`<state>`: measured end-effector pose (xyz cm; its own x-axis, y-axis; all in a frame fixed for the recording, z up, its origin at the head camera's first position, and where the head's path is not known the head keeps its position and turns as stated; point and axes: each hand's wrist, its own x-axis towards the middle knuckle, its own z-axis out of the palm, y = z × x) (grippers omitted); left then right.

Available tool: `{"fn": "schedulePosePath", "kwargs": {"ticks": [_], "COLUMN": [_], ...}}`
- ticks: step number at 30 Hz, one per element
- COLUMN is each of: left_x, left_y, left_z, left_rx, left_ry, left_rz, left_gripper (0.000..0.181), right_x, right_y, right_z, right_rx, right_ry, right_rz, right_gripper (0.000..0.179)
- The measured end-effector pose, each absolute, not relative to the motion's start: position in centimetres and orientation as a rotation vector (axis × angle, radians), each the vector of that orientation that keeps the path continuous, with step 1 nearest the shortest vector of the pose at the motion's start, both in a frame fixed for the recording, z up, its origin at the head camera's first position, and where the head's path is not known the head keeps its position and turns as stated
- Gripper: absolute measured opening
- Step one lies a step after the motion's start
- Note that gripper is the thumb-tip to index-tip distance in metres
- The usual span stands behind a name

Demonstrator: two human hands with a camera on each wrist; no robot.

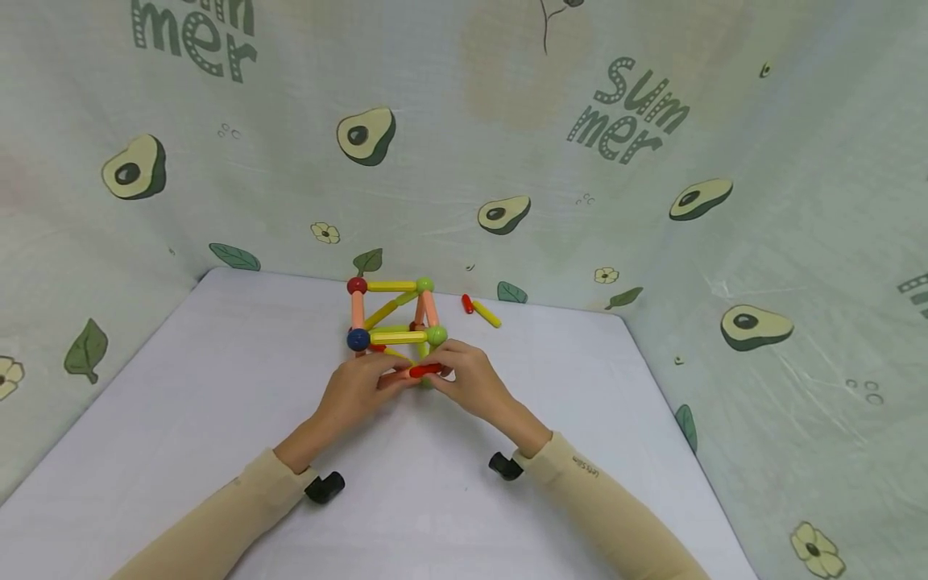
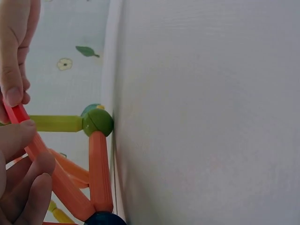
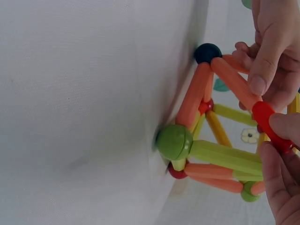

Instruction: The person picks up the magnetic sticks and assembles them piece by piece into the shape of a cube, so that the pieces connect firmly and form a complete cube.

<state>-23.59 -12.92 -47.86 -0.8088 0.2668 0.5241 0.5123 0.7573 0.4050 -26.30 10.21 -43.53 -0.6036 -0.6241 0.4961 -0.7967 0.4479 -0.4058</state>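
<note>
A frame of magnetic rods and balls (image 1: pixel 401 337) stands on the white table, with a dark blue ball (image 1: pixel 358 339), green balls (image 1: pixel 437 335) and a red ball (image 1: pixel 357 286) at its upper corners. At its near side my right hand (image 1: pixel 474 383) pinches a short red rod (image 3: pixel 267 122) between thumb and fingers. My left hand (image 1: pixel 357 391) holds a slanting orange rod (image 3: pixel 234 82), whose lower end meets another dark blue ball (image 3: pixel 207 53). The red rod's end touches the orange rod's upper end, in line with it. Fingers partly cover both rods.
Behind the frame to the right, a short red rod (image 1: pixel 467 304) and a yellow rod (image 1: pixel 486 313) lie on the table (image 1: pixel 551 362). A printed cloth (image 1: pixel 435 193) rises along the table's back and sides.
</note>
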Motion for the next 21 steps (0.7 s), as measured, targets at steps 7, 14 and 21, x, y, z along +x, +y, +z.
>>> {"fn": "schedulePosePath", "kwargs": {"ticks": [7, 14, 21], "left_x": [-23.8, -23.9, -23.6], "left_y": [-12.3, -12.0, -11.9], "left_z": [-47.7, -47.7, -47.5], "left_rx": [-0.572, -0.537, -0.477], "left_ry": [-2.495, -2.483, -2.465], "left_rz": [-0.749, -0.804, -0.826], "left_gripper": [0.028, 0.030, 0.029], "right_x": [-26.3, -26.7, -27.8], "right_y": [10.5, 11.4, 11.5], "right_z": [-43.3, -42.3, -41.3], "right_rx": [1.229, 1.106, 1.099], "right_ry": [-2.401, -2.353, -2.524], "right_rz": [0.928, 0.848, 0.798], "right_gripper": [0.029, 0.044, 0.070]}}
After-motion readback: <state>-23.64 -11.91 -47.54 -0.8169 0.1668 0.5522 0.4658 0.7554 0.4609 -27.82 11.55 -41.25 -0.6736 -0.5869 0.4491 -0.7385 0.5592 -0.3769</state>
